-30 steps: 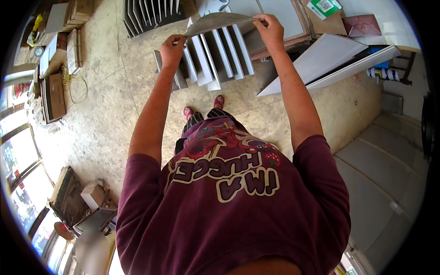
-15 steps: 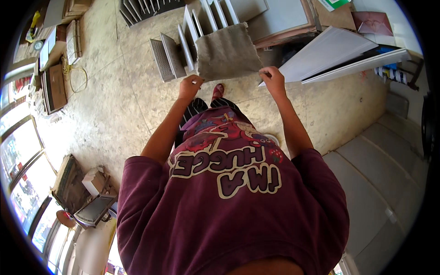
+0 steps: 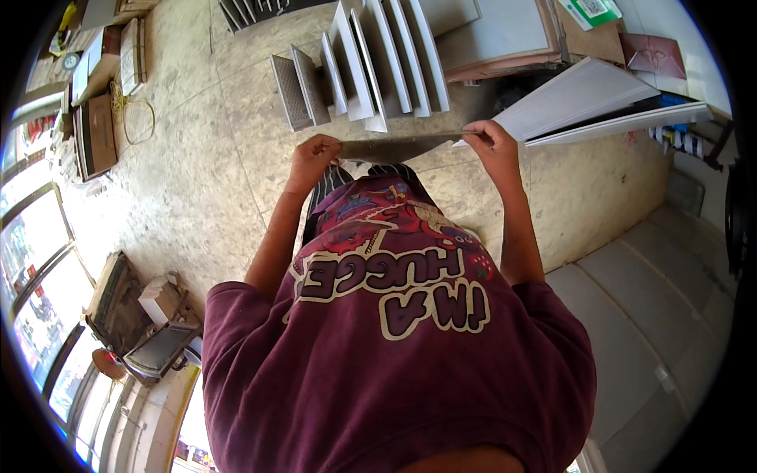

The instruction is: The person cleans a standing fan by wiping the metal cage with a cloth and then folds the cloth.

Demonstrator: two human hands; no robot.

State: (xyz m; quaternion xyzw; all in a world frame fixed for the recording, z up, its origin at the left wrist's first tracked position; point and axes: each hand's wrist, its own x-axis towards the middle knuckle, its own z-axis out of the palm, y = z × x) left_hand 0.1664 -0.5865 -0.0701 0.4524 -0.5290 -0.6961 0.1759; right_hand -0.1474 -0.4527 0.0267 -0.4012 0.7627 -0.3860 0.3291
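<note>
A grey-brown cloth (image 3: 398,148) is stretched between my hands in front of my legs, seen almost edge-on. My left hand (image 3: 316,156) pinches its left corner, and my right hand (image 3: 490,142) pinches its right one. The fingers of both are closed on the fabric. Just beyond the cloth, several thin white panels (image 3: 384,67) stand upright on edge in a row. At the left end of that row are two grey panels (image 3: 303,91), one with a perforated-looking surface.
Large white boards (image 3: 576,98) lean at the right, beside a stack of flat sheets (image 3: 505,35). A dark slotted rack (image 3: 260,9) stands at the far edge. Cartons (image 3: 96,135) and a yellow cord (image 3: 142,118) lie at the left. Grey panelling (image 3: 631,315) fills the lower right.
The cloth has swung from hanging spread out over the panels to nearly edge-on, nearer my body. Both hands have shifted slightly, the right one outward. More of the white panels now shows.
</note>
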